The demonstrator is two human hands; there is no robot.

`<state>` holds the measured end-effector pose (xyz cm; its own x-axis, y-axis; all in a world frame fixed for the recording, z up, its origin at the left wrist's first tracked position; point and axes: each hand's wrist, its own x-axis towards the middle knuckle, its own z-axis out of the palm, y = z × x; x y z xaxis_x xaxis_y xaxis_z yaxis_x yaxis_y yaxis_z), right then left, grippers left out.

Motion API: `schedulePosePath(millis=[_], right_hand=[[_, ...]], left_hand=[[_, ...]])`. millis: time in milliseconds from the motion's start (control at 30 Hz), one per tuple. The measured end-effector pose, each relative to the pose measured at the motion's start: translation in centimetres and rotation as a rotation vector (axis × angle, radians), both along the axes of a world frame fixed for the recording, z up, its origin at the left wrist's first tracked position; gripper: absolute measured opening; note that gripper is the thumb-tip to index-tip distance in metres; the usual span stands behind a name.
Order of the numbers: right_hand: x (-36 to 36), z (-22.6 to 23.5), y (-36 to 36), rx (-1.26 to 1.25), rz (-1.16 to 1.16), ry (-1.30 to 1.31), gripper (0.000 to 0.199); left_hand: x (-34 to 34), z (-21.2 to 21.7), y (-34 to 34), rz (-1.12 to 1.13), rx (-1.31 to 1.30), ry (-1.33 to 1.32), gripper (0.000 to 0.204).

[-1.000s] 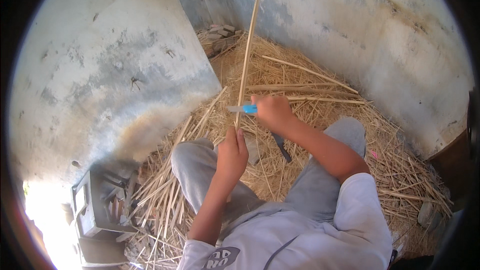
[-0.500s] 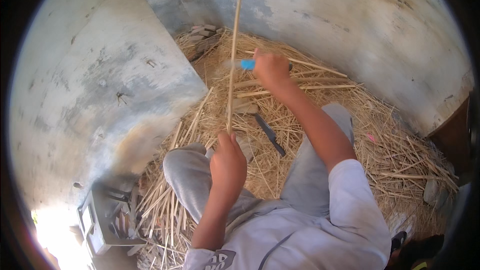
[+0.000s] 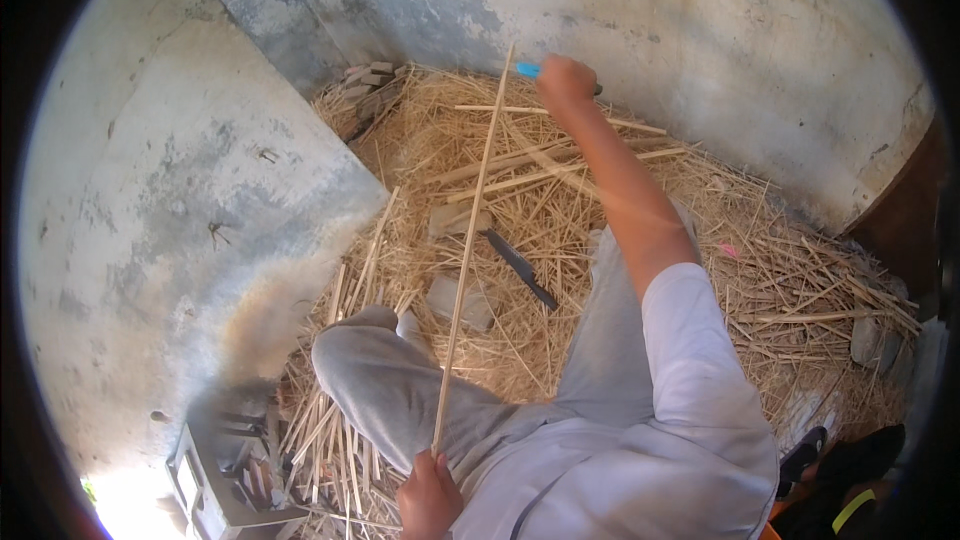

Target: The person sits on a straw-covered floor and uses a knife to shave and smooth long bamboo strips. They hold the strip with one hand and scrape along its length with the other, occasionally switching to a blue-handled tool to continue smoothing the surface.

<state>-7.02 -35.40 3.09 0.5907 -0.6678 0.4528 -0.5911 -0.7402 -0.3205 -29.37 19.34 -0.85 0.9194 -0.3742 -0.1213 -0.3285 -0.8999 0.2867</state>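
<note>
The left hand (image 3: pixel 430 495) was closed around the lower end of a long thin stick (image 3: pixel 468 260), its fingers wrapped tight just above the person's lap. The right hand (image 3: pixel 566 82) was stretched far forward at the stick's upper end, fingers curled shut on a blue-handled tool (image 3: pixel 528 69) whose handle poked out to the left of the fist; the tool's working end was hidden behind the hand, right where the stick's tip met it. The stick ran in 1 straight line between the 2 hands, tilted slightly, crossing above the bent left knee in grey trousers (image 3: pixel 385 380).

Under it lay a thick bed of straw and split strips (image 3: pixel 560 190) covering the floor, with a dark flat blade (image 3: pixel 521 268) lying on the straw just right of the stick and a pale flat stone (image 3: pixel 462 302) beside it. A bundle of cut sticks (image 3: pixel 330 420) lay left of the knee. Weathered concrete walls (image 3: pixel 180 190) closed in the corner, and a small grey crate (image 3: pixel 215 475) stood at the lower left.
</note>
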Motion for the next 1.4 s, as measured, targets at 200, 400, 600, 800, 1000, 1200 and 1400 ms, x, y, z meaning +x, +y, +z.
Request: schedulePosePath(millis=[200,400,600,800,1000,1200,1400], right_hand=[[0.3,0.6,-0.2,0.205,-0.118,-0.059,0.017],[-6.9,1.1,-7.9,0.448,-0.415,-0.179,0.033],[-2.7,2.5,5.7,0.227,0.195,0.002,0.035],[-3.4,2.6,12.5,-0.038,0.381,-0.114,0.022],[-3.7,0.0,15.7,-0.19,0.713,-0.269,0.012],[-2.2,-0.7,15.3,-0.244,0.591,-0.267,0.009],[-3.1,1.1,14.8,-0.208,0.694,-0.228,0.009]], left_hand=[[-0.3,-15.8,13.9,-0.5,0.518,-0.43,0.034],[-4.3,-7.1,9.6,-0.045,0.088,0.033,0.022],[3.9,-1.0,-3.2,-0.004,-0.261,-0.115,0.022],[11.7,2.6,-11.8,-0.017,-0.553,-0.148,0.032],[14.7,3.9,-15.4,0.011,-0.809,-0.086,0.034],[15.9,2.8,-17.6,0.022,-1.005,0.249,0.042],[15.3,3.7,-19.1,0.037,-1.141,0.342,0.042]])
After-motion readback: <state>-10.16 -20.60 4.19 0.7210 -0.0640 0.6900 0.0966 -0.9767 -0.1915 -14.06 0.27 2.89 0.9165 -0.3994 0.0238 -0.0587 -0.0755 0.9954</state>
